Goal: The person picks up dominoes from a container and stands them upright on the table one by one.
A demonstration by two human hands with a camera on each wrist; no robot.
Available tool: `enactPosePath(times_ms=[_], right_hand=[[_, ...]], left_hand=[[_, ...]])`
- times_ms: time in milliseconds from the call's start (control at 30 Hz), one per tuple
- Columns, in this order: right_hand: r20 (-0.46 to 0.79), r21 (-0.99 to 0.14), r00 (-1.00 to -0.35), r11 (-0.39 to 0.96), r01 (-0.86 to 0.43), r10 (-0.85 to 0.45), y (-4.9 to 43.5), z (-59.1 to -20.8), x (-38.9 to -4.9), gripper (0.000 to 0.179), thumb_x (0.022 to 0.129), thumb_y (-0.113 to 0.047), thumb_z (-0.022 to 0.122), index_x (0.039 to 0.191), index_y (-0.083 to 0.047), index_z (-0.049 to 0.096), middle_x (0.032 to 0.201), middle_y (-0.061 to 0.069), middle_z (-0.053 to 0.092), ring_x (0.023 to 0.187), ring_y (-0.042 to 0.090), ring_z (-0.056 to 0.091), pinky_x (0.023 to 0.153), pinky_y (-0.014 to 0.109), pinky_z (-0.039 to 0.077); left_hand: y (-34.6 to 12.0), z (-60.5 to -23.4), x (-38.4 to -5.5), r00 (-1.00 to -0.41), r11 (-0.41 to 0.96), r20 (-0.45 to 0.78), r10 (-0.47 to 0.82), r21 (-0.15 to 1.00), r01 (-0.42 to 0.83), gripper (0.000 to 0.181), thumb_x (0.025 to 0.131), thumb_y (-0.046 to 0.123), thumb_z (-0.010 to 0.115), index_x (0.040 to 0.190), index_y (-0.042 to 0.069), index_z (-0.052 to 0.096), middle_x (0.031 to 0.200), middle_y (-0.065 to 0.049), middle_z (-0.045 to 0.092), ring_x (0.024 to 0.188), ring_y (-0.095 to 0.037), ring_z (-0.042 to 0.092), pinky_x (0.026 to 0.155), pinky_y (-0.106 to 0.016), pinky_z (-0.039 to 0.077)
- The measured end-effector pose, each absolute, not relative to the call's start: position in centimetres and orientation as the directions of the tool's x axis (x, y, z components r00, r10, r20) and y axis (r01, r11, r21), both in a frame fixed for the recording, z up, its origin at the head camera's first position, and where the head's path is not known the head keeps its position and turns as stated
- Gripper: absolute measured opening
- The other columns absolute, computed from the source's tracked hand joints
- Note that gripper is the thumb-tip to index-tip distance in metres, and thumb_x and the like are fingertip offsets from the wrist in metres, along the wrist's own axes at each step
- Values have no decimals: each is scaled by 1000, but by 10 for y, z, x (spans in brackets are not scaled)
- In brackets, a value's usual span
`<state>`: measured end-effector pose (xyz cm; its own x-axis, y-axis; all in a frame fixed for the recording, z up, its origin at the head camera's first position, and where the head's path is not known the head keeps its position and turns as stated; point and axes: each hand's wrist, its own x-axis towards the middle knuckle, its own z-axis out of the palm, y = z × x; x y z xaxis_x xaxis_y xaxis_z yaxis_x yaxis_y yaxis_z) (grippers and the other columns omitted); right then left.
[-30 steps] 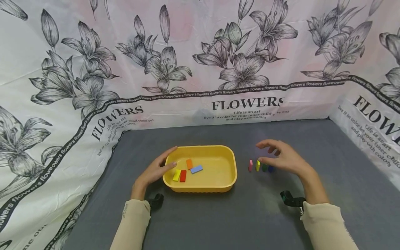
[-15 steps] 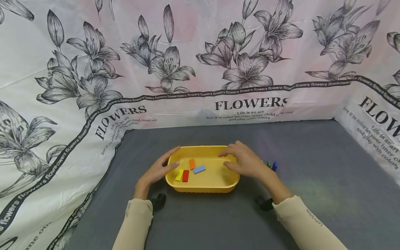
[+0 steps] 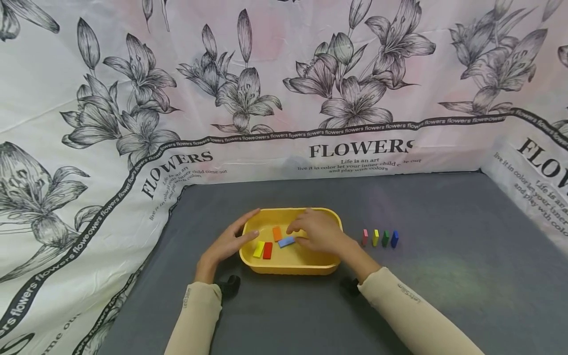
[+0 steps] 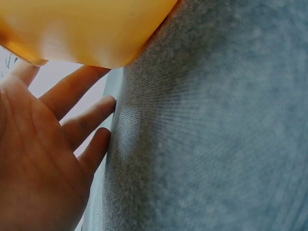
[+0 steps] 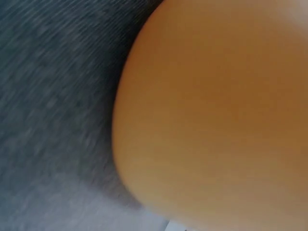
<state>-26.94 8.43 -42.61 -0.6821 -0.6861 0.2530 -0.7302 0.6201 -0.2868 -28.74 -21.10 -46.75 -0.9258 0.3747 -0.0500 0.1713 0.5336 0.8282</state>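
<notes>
A yellow plastic tray (image 3: 293, 269) stands on the grey table. Inside lie an orange block (image 3: 277, 233), a light blue block (image 3: 286, 242), a yellow block (image 3: 259, 249) and a red block (image 3: 267, 250). My left hand (image 3: 224, 248) rests at the tray's left end, thumb over the rim; its fingers (image 4: 77, 91) are spread and fairly straight along the outside. Over the tray's right half reaches my right hand (image 3: 320, 233), thumb and index finger parted beside the light blue block. No grip on it shows. In the right wrist view the tray's wall (image 5: 207, 115) hides that hand.
Right of the tray a pink block (image 3: 365, 237), a yellow block (image 3: 375, 237), a green block (image 3: 385, 238) and a dark blue block (image 3: 395, 239) stand upright in a row. A flower-printed cloth (image 3: 266, 162) borders the table behind and at the sides.
My right hand has moved left from above the standing blocks, across the tray's rim, to beside the light blue block. The left hand stays at the tray's left end.
</notes>
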Motion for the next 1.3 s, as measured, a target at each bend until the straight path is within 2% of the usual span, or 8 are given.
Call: enactPosePath(times_ms=[100, 200, 367, 600, 933, 1067, 1300], right_hand=[[220, -280, -693, 636, -719, -687, 76, -427, -271, 19, 89, -12, 77, 108, -14, 78, 106, 0, 77, 102, 20, 69, 111, 48, 47], [189, -271, -705, 654, -706, -683, 69, -427, -272, 19, 90, -12, 76, 108, -16, 79, 106, -1, 76, 97, 19, 66, 99, 40, 52], [151, -242, -722, 683, -689, -675, 57, -428, -274, 19, 90, -13, 77, 107, -19, 80, 104, -4, 75, 92, 18, 60, 87, 35, 52], [114, -214, -735, 706, -675, -668, 46, -435, -276, 13, 90, -19, 77, 103, -21, 80, 99, -4, 73, 89, 18, 57, 87, 34, 51], [100, -184, -723, 702, -688, -683, 43, -438, -274, 11, 94, -18, 73, 101, -23, 79, 94, -4, 71, 85, 16, 59, 81, 31, 53], [54, -171, -728, 712, -681, -683, 41, -437, -273, 12, 94, -18, 73, 104, -23, 78, 96, -3, 71, 84, 15, 62, 82, 31, 56], [-37, -156, -745, 740, -654, -666, 38, -431, -272, 17, 94, -21, 74, 111, -21, 78, 105, -2, 73, 93, 17, 65, 89, 34, 57]], left_hand=[[-211, -467, -287, -927, 530, -53, 370, 832, 163, 63, 100, 38, 62, 157, 43, 34, 168, 3, 30, 155, -32, 29, 124, -64, 21], [-211, -466, -286, -927, 529, -60, 371, 833, 158, 62, 100, 38, 62, 156, 44, 35, 168, 4, 30, 154, -31, 30, 124, -63, 22], [-209, -464, -286, -929, 532, -71, 363, 835, 144, 62, 99, 41, 63, 154, 48, 36, 167, 7, 30, 154, -30, 31, 124, -63, 23], [-209, -464, -286, -932, 528, -67, 357, 837, 142, 60, 100, 41, 63, 153, 50, 37, 167, 8, 31, 154, -29, 31, 124, -63, 23], [-210, -463, -285, -933, 529, -75, 352, 838, 132, 60, 100, 40, 63, 153, 50, 37, 166, 8, 32, 153, -30, 33, 123, -63, 25], [-210, -463, -285, -931, 527, -75, 357, 839, 134, 60, 100, 40, 63, 153, 50, 37, 167, 7, 32, 152, -30, 34, 123, -62, 26], [-210, -463, -285, -930, 528, -75, 360, 838, 136, 60, 99, 41, 63, 153, 50, 36, 167, 8, 31, 153, -30, 32, 124, -62, 25]])
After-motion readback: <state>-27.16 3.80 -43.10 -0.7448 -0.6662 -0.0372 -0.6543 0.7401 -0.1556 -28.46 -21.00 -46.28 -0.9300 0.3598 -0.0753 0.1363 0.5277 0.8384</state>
